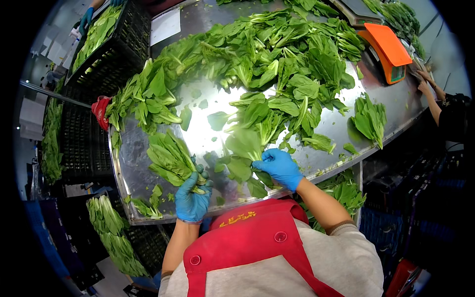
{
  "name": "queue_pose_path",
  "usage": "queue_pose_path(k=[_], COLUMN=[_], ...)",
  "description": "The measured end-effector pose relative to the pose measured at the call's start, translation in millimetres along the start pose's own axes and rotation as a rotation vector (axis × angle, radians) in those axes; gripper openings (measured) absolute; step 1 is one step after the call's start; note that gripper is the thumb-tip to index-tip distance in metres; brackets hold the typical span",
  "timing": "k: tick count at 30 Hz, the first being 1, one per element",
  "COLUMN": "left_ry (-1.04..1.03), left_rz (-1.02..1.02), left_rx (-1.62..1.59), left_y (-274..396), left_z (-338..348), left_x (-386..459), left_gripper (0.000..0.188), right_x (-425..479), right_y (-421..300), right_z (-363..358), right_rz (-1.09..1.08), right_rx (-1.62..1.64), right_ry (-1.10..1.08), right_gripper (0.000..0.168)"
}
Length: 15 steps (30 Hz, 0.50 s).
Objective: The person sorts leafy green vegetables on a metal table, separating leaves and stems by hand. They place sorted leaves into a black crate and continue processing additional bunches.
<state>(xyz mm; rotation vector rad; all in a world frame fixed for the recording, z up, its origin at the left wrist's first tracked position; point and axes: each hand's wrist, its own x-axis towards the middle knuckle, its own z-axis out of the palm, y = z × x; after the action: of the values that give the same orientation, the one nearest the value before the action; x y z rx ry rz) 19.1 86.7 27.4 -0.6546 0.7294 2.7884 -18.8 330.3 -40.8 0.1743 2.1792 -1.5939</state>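
My left hand [194, 189], in a blue glove, is closed around the stems of a bunch of leafy greens [167, 157], whose leaves point away from me. My right hand [279, 167], also gloved in blue, pinches a smaller leafy green plant [243, 148] by its stem end, with leaves hanging near the table's front edge. Beyond both hands, a large heap of leafy greens [256, 55] spreads in an arc over the metal table [198, 130]. Separate greens [148, 208] lie on the table left of my left hand.
Black plastic crates [111, 55] with greens stand at the left. A red cloth [101, 111] hangs at the table's left corner. An orange scale [391, 52] stands at the back right, near a co-worker's hands [425, 81]. A single bunch [369, 118] lies at the right edge.
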Motion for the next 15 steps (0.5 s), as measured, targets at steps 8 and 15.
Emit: queue_pose_path(k=[8, 15], left_ry=[0.019, 0.08], left_rz=[-0.011, 0.002], left_rx=[0.063, 0.223], left_y=[-19.2, -53.8], left_z=[1.6, 13.0], left_x=[8.2, 19.4], left_gripper=[0.028, 0.03], right_x=[-1.7, -9.8], right_y=[-12.3, -24.2], right_z=[9.8, 35.6], right_rz=[0.109, -0.089], right_rx=[0.687, 0.681], right_ry=[-0.021, -0.054], right_gripper=[0.025, 0.024])
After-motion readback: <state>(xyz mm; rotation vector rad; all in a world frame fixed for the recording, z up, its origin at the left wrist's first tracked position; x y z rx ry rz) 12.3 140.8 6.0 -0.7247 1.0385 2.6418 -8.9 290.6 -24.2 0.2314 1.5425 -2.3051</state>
